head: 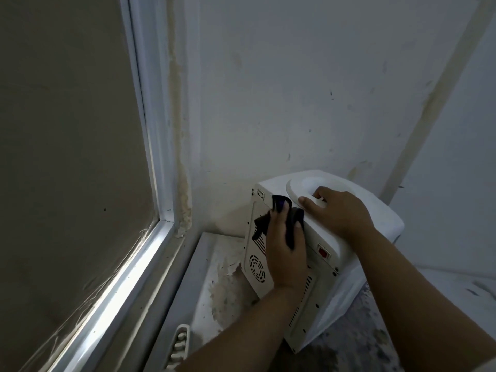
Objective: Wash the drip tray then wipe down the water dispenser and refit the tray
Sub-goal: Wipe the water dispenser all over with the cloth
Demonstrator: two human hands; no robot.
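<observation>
Hiding part of dispenser (308, 304) rear vents, your left hand (285, 253) bunches dark cloth (291, 224); right hand (338, 210) grips smooth top rim.

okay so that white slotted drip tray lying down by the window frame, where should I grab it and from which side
Only one end of the drip tray shows, at the bottom edge beside the left forearm, so this is a guess. Pinch its rounded outer rim at that near end, coming from above. The ribs are thin and look poor to grip. The left hand holds the dark cloth, so free it first.
</observation>
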